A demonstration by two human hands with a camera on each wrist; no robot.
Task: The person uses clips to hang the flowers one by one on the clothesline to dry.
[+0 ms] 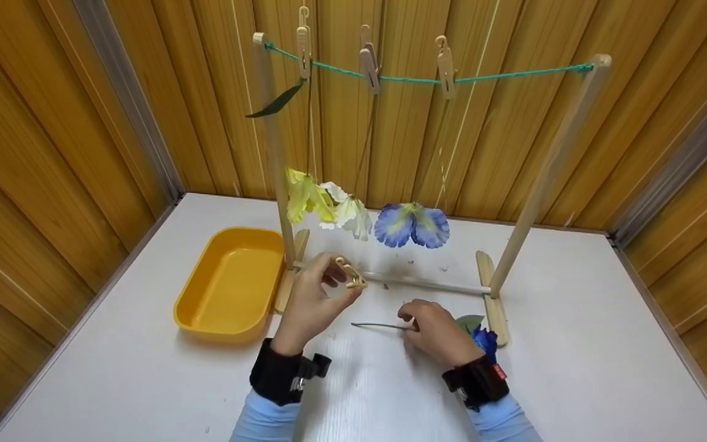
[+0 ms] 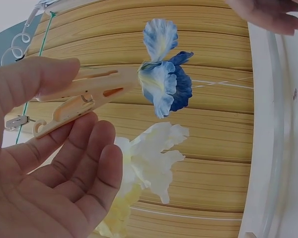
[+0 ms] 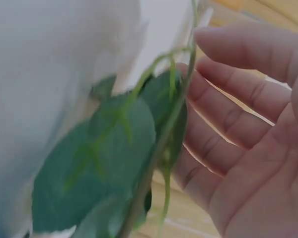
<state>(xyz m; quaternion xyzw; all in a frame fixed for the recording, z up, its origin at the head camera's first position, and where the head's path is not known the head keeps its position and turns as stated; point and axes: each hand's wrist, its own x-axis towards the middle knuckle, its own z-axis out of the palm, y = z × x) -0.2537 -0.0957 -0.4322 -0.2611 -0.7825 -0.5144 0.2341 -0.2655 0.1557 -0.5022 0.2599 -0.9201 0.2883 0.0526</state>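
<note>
My left hand [image 1: 340, 279] holds a pale wooden clothespin [image 1: 351, 274] between thumb and fingers, just in front of the rack's bottom rail. In the left wrist view the clothespin [image 2: 104, 84] is pinched by the thumb and fingers [image 2: 84, 148]. My right hand [image 1: 413, 320] rests low on the table, pinching the thin stem [image 1: 378, 325] of an artificial blue flower [image 1: 486, 341] with a green leaf [image 1: 469, 320]. In the right wrist view the leaves [image 3: 114, 148] and stem [image 3: 164, 134] lie before my curled fingers [image 3: 238, 94].
A wooden drying rack [image 1: 540, 178] carries a green cord [image 1: 415, 79] with three clothespins. Yellow [image 1: 304, 193], white [image 1: 348, 213] and blue [image 1: 412, 225] flowers hang from it. A yellow tray [image 1: 206, 319] sits left of the rack. Wood-panelled walls enclose the white table [image 1: 574, 368].
</note>
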